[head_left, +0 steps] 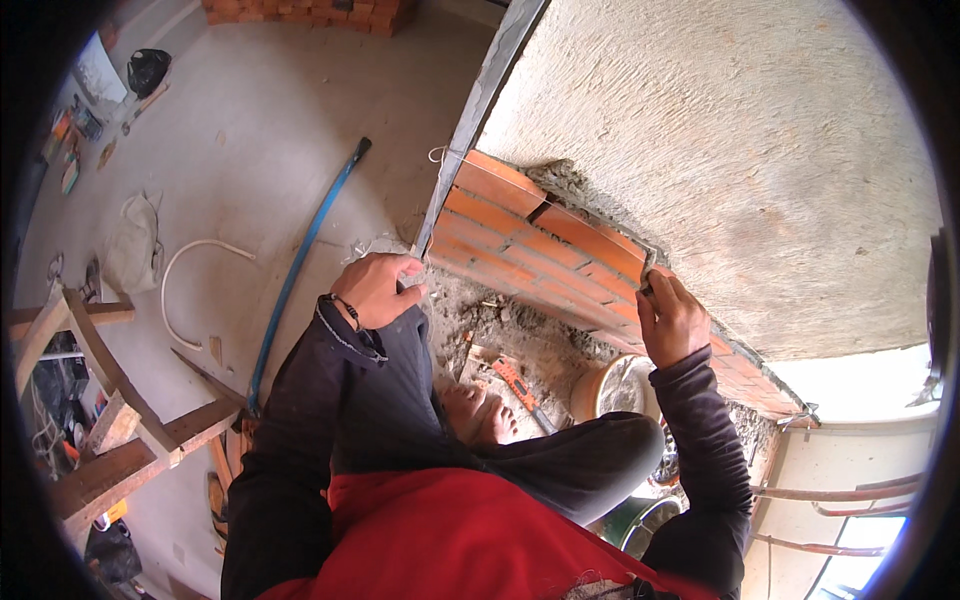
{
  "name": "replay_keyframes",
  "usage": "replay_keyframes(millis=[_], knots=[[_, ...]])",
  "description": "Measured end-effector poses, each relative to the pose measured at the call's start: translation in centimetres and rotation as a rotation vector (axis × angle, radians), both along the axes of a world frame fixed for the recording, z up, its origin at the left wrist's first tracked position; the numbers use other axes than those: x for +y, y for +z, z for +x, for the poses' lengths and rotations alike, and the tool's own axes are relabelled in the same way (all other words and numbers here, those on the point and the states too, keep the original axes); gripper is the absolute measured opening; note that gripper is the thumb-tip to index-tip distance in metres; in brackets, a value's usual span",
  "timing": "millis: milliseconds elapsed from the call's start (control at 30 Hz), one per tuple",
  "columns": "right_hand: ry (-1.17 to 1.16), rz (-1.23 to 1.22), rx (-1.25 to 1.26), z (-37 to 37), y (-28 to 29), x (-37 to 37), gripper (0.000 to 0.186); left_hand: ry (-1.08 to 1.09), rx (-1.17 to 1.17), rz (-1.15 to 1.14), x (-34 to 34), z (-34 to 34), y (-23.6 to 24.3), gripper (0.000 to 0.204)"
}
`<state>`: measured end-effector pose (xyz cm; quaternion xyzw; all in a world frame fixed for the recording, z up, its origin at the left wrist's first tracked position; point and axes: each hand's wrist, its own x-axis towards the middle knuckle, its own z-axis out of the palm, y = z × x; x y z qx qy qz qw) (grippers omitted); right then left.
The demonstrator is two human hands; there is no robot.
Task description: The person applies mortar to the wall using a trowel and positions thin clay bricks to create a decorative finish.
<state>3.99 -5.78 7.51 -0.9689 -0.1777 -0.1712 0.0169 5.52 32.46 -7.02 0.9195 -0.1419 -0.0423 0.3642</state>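
My left hand (pixel 385 290) is at the foot of an upright grey metal strip (pixel 475 100) at the brick wall's left edge, fingers curled; whatever it holds is too small to make out. A thin white string (pixel 438 152) is looped round the strip and runs along the bricks (pixel 505 185). My right hand (pixel 672 315) is closed at the right of the brickwork, its fingertips at the ragged mortar edge below the rough plaster (pixel 700 120); what they grip is hidden.
Below are my bare feet (pixel 480 410), an orange level (pixel 520 390), a mortar bucket (pixel 615 385) and a green bucket (pixel 640 525). To the left lie a blue hose (pixel 310 240), a white tube (pixel 175 320) and a wooden trestle (pixel 140 450). Stacked bricks (pixel 310 12) stand behind.
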Motion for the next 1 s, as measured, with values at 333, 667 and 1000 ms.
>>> replay_keyframes(millis=[333, 667, 1000], knots=[[-0.134, -0.010, -0.170, -0.2, -4.0, 1.9, 0.025, -0.020, 0.057, 0.023, -0.2, 0.2, 0.4, 0.037], [-0.114, 0.008, -0.210, 0.1, -4.8, 1.7, 0.025, -0.024, -0.028, -0.004, 0.0, 0.1, -0.2, 0.033], [0.041, 0.132, -0.105, 0.8, -0.8, 4.3, 0.023, -0.028, -0.007, -0.015, 0.4, 0.2, -0.5, 0.033]])
